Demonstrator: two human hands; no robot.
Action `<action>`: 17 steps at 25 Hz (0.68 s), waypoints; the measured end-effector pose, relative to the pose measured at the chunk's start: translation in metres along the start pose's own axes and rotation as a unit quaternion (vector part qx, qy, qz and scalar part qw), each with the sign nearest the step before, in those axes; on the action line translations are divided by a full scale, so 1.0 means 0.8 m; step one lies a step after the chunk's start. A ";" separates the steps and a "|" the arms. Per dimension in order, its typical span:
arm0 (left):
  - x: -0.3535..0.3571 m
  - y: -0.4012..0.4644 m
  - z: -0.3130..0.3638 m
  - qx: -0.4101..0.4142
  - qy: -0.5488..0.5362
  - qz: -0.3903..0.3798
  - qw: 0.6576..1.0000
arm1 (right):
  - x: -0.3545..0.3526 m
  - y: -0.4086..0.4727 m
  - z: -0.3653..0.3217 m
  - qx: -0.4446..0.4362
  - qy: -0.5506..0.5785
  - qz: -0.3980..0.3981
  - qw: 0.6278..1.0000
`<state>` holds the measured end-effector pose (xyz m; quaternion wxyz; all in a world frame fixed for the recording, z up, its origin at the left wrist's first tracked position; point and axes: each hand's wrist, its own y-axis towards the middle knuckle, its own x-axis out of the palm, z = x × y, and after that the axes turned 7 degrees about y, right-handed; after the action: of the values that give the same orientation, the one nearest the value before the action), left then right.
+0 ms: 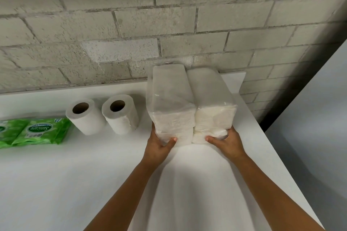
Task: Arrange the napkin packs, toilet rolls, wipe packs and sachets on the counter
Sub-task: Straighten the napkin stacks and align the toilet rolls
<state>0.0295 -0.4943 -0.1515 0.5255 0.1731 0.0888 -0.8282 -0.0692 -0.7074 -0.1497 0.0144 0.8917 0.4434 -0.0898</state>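
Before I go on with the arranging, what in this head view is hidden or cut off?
- Left wipe pack: cut off by the frame's left edge; anything further left is unseen.
- Sachets: none in view.
- Napkin packs: how many are stacked is unclear; wrap glare blurs the seams.
- Left hand and right hand: fingers hidden behind the packs, only thumbs show.
- Toilet rolls: back sides hidden.

Left hand and right hand at frame centre, each gripping the near end of a napkin pack stack, stacks touching. Two toilet rolls upright at left; green Sanicare wipe packs far left. White desk, block wall behind.
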 end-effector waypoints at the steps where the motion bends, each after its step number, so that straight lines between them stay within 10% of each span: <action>1: 0.002 0.000 -0.001 0.000 -0.003 0.002 1.000 | 0.002 0.000 0.002 -0.002 -0.007 0.005 1.000; 8: -0.035 0.007 0.005 -0.037 -0.123 -0.090 0.988 | -0.009 0.001 0.008 -0.025 0.037 -0.056 0.997; 13: -0.072 0.052 0.042 -0.128 -0.240 0.072 0.960 | -0.028 0.011 -0.007 -0.035 0.258 0.085 0.962; 17: -0.082 0.092 0.099 -0.101 -0.280 -0.045 0.953 | -0.025 0.060 -0.075 0.084 0.281 0.027 0.956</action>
<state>0.1055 -0.4971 -0.0508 0.5063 -0.1243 0.0289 -0.8529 -0.0339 -0.7461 -0.0902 -0.1836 0.8903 0.3964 0.1283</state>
